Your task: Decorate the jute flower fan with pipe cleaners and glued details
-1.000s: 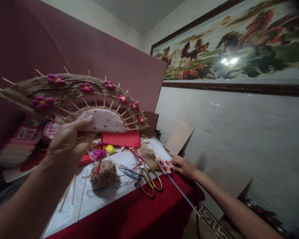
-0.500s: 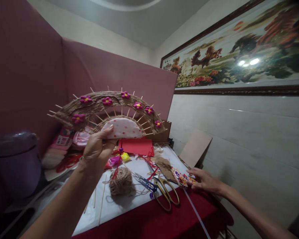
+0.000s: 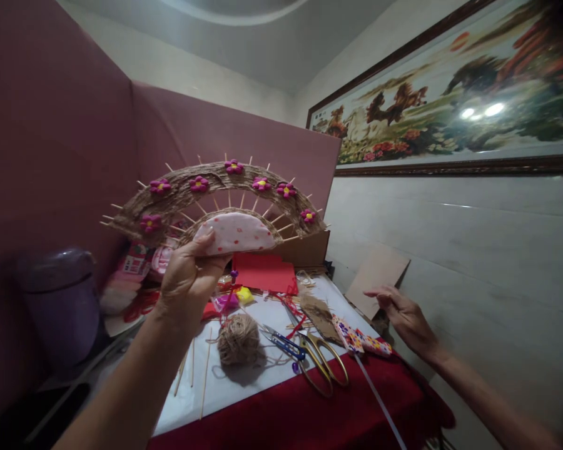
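My left hand [image 3: 187, 284] grips a handmade fan [image 3: 216, 200] by its white dotted fabric base and holds it up above the table. The fan is an arch of jute twine on wooden skewers, dotted with pink flowers. My right hand [image 3: 406, 315] hovers open over the table's right edge, holding nothing. Just left of it lies a patterned fabric piece [image 3: 361, 340] on the red tablecloth [image 3: 309, 412]. A ball of jute twine [image 3: 238, 337] and gold-handled scissors [image 3: 326, 365] lie below the fan.
Small blue snips [image 3: 284, 344], loose skewers [image 3: 201, 375], red paper [image 3: 263, 272] and a white strip [image 3: 380, 403] lie on the table. A purple pot [image 3: 60, 300] stands at left. Cardboard [image 3: 375, 275] leans on the right wall under a horse painting [image 3: 450, 100].
My right hand has lifted off the patterned fabric piece and drawn back to the right, fingers open. The fan in my left hand has shifted slightly right and up in view.
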{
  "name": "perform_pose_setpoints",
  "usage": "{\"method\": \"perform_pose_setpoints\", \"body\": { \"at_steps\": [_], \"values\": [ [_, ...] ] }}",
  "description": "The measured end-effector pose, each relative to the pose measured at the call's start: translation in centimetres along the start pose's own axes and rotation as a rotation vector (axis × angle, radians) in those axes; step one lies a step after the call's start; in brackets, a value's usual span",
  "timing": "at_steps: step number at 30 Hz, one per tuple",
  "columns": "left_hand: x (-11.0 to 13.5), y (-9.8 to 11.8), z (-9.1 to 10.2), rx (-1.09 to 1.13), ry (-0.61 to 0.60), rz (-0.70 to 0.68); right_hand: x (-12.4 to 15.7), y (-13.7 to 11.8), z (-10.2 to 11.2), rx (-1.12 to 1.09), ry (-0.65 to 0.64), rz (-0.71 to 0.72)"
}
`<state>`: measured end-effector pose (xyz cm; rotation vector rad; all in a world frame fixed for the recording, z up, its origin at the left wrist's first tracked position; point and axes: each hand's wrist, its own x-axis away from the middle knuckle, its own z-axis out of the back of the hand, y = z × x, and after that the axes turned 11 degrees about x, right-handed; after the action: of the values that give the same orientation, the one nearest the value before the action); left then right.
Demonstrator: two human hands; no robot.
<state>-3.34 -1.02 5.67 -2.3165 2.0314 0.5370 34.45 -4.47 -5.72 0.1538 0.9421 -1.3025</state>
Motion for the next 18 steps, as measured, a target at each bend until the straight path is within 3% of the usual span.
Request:
{"method": "perform_pose_setpoints", "body": {
  "at_steps": [4, 8, 13, 18],
  "values": [
    [0.2, 0.3, -0.3, -0.002, -0.011, -0.022, -0.3, -1.6, -1.8, -0.279, -0.025, -0.187],
    [0.4, 0.8, -0.4, -0.01, -0.065, -0.034, -0.8, -3.2, -3.1, -0.419, -0.054, -0.247],
    [0.6, 1.1, -0.7, -0.006, -0.074, -0.043, -1.4, -4.4, -3.9, -0.428, -0.025, -0.257],
    [0.9, 1.1, -1.0, 0.006, -0.074, -0.04, -2.0, -4.0, -4.8, -0.43, -0.022, -0.273]
  ]
}}
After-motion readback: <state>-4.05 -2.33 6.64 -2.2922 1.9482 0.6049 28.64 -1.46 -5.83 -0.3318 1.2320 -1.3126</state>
